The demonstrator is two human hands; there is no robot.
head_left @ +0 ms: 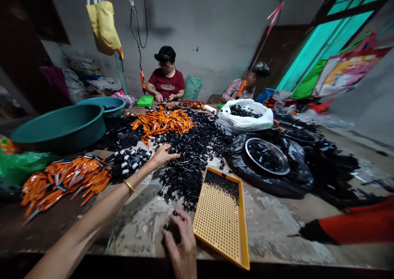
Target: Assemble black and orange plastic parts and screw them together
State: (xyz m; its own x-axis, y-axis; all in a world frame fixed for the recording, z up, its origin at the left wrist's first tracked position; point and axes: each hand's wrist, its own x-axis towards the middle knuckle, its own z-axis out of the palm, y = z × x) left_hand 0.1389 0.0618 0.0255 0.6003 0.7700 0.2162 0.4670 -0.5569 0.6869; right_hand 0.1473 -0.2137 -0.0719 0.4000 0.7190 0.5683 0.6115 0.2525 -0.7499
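My left hand (163, 156) reaches out over a heap of small black plastic parts (197, 147), its fingers apart and touching or just above the heap's near left side. Dark pieces show between those fingers, but I cannot tell whether any is held. Close to the table's front edge, my right hand (183, 244) is curled round a small black plastic part (170, 221), which sticks out between thumb and fingers. Just right of that hand lies a yellow perforated tray (220, 229), with many tiny black pieces (223, 184) gathered at its far end.
Orange-handled pieces (67, 176) lie at left, more orange parts (163, 121) behind. Black-and-white parts (131, 160) sit beside my left forearm. A green basin (58, 127), metal bowl (287, 170) and white bag (246, 125) stand around. A red power screwdriver (347, 225) juts in from the right. Two people sit opposite.
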